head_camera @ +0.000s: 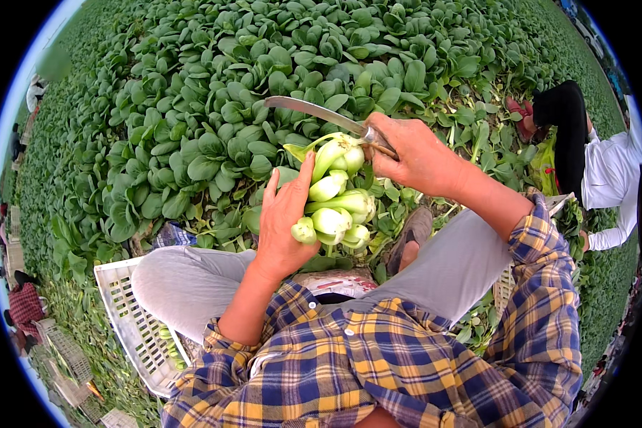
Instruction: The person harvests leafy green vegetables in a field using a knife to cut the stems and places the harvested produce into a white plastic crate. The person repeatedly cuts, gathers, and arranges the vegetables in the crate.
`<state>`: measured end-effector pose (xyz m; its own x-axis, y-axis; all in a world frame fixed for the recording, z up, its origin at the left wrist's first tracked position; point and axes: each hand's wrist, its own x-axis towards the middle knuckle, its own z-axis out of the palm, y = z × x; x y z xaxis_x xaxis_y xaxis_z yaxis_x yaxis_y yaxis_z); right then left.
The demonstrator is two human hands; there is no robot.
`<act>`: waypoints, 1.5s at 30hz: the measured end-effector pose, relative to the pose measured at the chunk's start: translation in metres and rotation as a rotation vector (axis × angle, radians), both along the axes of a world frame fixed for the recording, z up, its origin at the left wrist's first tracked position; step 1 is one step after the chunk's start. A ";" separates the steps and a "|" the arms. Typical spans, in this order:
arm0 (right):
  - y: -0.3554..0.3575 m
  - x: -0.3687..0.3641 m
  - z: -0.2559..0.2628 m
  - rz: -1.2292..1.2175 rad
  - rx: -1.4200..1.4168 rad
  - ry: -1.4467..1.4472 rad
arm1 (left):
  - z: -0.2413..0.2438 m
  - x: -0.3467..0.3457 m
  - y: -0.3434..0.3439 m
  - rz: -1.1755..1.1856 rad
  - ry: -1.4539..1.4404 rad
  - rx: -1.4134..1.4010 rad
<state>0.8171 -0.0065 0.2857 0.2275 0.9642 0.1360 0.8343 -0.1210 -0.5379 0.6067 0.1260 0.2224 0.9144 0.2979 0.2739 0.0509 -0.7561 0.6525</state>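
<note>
My left hand (286, 219) holds a bunch of several bok choy heads (334, 206), their pale cut bases facing right. The leaves of the bunch are mostly hidden behind my palm and fingers. In my right hand (414, 155) is a harvesting knife (318, 109) with a curved blade, gripped by its handle. The blade points left, above the top of the bunch. Close to the right-hand fingers lies the base of the uppermost head, with one loose stalk (321, 142) bent out to the left.
Growing bok choy (219, 123) fills the ground ahead. A white plastic crate (139, 321) with some bok choy stands by my left knee. At right, a person in a white top (612, 176) bends near another crate edge (562, 203). More crates (67, 350) and people are at far left.
</note>
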 end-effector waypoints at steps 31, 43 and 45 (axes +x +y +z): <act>0.064 0.091 -0.122 0.042 -0.007 0.441 | 0.068 -0.130 0.021 0.052 -0.773 -1.468; 0.065 0.108 -0.132 -0.219 -0.321 0.184 | 0.019 -0.400 0.132 0.780 0.279 0.794; 0.063 0.109 -0.134 -0.199 -0.298 0.127 | -0.018 -0.402 0.139 0.625 0.517 0.913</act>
